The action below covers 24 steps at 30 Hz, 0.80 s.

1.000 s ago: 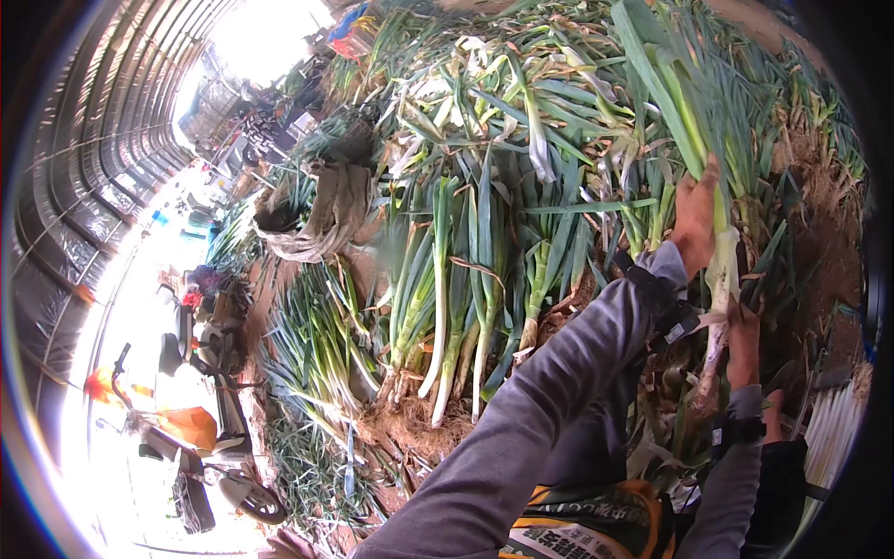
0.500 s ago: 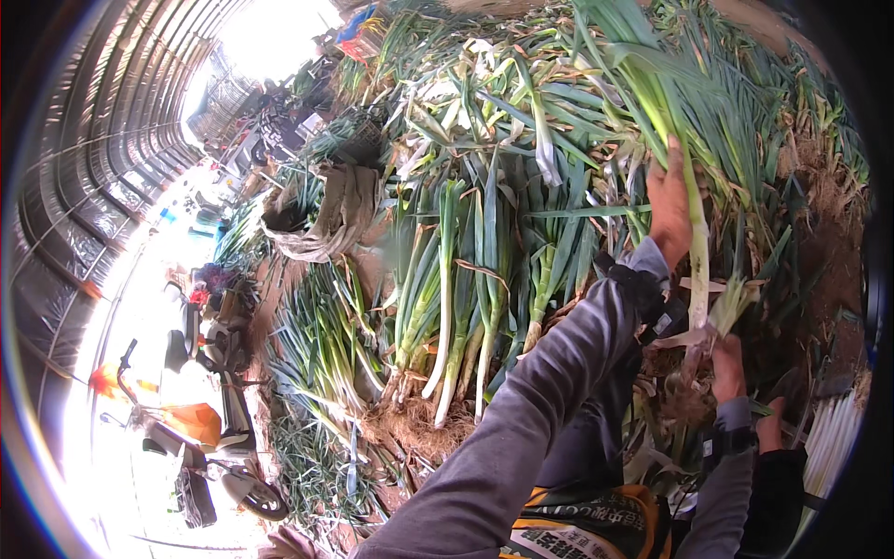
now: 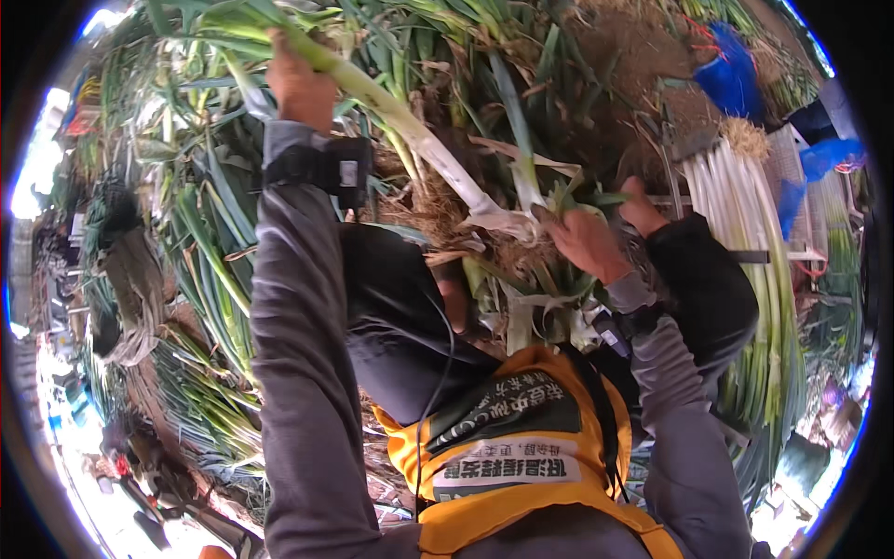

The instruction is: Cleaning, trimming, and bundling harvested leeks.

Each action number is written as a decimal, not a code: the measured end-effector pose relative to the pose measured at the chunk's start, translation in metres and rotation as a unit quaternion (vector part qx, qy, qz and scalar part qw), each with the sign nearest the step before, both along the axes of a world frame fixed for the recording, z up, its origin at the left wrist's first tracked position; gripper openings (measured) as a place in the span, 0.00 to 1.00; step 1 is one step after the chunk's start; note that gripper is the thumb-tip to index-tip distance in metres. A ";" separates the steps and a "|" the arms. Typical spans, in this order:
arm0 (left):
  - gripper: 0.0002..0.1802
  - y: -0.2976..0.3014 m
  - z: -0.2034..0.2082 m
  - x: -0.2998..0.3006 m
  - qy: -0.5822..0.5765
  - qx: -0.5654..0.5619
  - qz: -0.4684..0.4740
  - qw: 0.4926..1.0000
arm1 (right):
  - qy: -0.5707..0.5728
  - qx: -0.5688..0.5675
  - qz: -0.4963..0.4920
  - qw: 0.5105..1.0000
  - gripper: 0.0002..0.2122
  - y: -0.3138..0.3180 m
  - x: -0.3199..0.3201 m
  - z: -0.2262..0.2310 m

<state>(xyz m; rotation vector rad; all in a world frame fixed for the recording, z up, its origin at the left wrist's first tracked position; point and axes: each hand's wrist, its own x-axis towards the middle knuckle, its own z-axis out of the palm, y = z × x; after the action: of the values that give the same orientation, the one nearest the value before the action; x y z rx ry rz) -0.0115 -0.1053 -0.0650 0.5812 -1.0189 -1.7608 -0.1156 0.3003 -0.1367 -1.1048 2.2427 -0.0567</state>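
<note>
At far left, my left hand (image 3: pixel 303 86) grasps a long, smooth leek (image 3: pixel 399 119) slanting near and rightward; my right hand (image 3: pixel 587 246) curls by its papery root end, grip unclear; rightmost, slender white stalks (image 3: pixel 742 210) lie bundled.

L hand (image 3: pixel 300 84) grips leek (image 3: pixel 410 130) up top, R hand (image 3: pixel 589 244) at its root end.
Leek slants from upper L down to ctr, green leaves at top, pale stem below; L hand wrapped round it nr the leaves, R fingers curled in by the root end, grip unclear. Blk wrist straps (image 3: pixel 321 168) on both arms, over grey sleeves (image 3: pixel 303 307). Yellow/blk apron (image 3: pixel 507 512) at bottom ctr, btwn the forearms. Off to R: bundle of trimmed leeks (image 3: pixel 745 279), wht stems up, roots at top end; blue bag (image 3: pixel 731 79) just above. Far L: grey-brown sack (image 3: pixel 133 289), nr more leeks w/ leaves (image 3: pixel 209 247).
</note>
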 end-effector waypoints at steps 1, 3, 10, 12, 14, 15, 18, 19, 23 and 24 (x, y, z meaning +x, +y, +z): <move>0.24 0.012 0.007 -0.016 0.020 0.033 -0.005 0.999 | 0.055 0.036 -0.055 0.996 0.16 0.006 -0.007 0.031; 0.26 0.008 0.007 -0.022 0.050 0.092 -0.017 0.994 | 0.076 -0.201 -0.030 0.976 0.18 0.013 -0.013 0.045; 0.07 -0.008 -0.020 -0.006 0.108 0.096 -0.016 0.989 | -0.070 -0.325 0.116 0.936 0.24 -0.017 -0.003 0.024; 0.08 -0.014 -0.023 0.000 0.073 0.056 -0.029 0.995 | -0.135 -0.368 0.107 0.914 0.23 -0.022 -0.001 0.029; 0.08 -0.022 -0.019 0.002 0.013 -0.026 -0.065 0.997 | -0.194 -0.409 0.099 0.886 0.22 -0.030 -0.001 0.043; 0.10 -0.009 -0.011 -0.014 0.062 0.140 -0.019 0.988 | -0.217 -0.403 0.090 0.885 0.21 -0.034 -0.003 0.049; 0.13 -0.007 -0.039 0.003 -0.295 -0.321 -0.037 0.899 | -0.214 -0.343 0.093 0.910 0.18 -0.039 0.006 0.085; 0.13 -0.070 -0.030 0.060 -0.331 -0.350 0.008 0.876 | -0.221 -0.353 0.120 0.901 0.16 -0.048 0.024 0.088; 0.19 -0.082 -0.078 0.035 -0.203 -0.026 0.177 0.963 | -0.148 -0.353 0.150 0.912 0.11 -0.025 0.051 0.107; 0.32 -0.027 -0.086 -0.030 -0.024 0.125 0.226 0.966 | -0.104 -0.362 0.150 0.914 0.11 -0.014 0.040 0.098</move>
<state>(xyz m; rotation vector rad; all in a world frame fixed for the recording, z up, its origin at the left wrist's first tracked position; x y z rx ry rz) -0.0416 -0.1325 -0.1512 0.9396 -0.6320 -1.4769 -0.0757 0.2867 -0.0384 -1.7140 1.8577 -0.8927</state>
